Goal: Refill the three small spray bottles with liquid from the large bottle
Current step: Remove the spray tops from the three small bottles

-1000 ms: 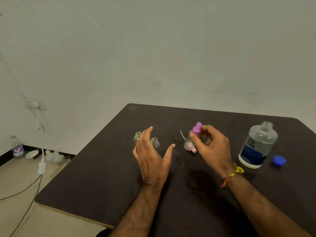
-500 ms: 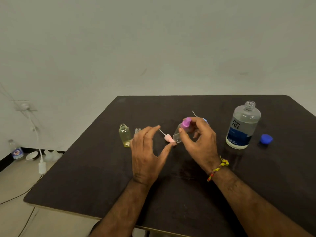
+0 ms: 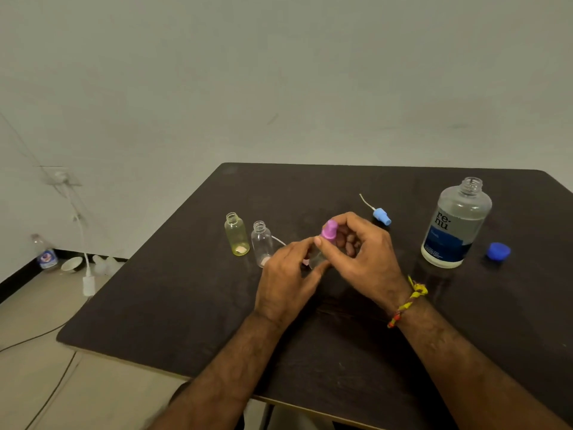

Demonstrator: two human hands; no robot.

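My right hand (image 3: 362, 259) pinches the purple spray cap (image 3: 329, 230) of a small clear bottle (image 3: 317, 259), mostly hidden between my hands. My left hand (image 3: 286, 280) grips that bottle's body from the left. Two uncapped small bottles stand to the left: a yellow one (image 3: 237, 234) and a clear one (image 3: 262, 243). A pink sprayer head lies behind my left hand, only its tube (image 3: 278, 240) showing. The large uncapped bottle (image 3: 454, 223) with a dark blue label stands at the right.
A light blue sprayer head (image 3: 382, 216) with its tube lies behind my hands. The blue cap (image 3: 498, 252) lies right of the large bottle. The dark table (image 3: 186, 305) ends near left and front. On the floor at left are a charger cable (image 3: 87, 283), a bottle and a bowl.
My left hand has closed in from the left and taken hold of the small bottle's body. The camera has tilted, shifting the whole scene.
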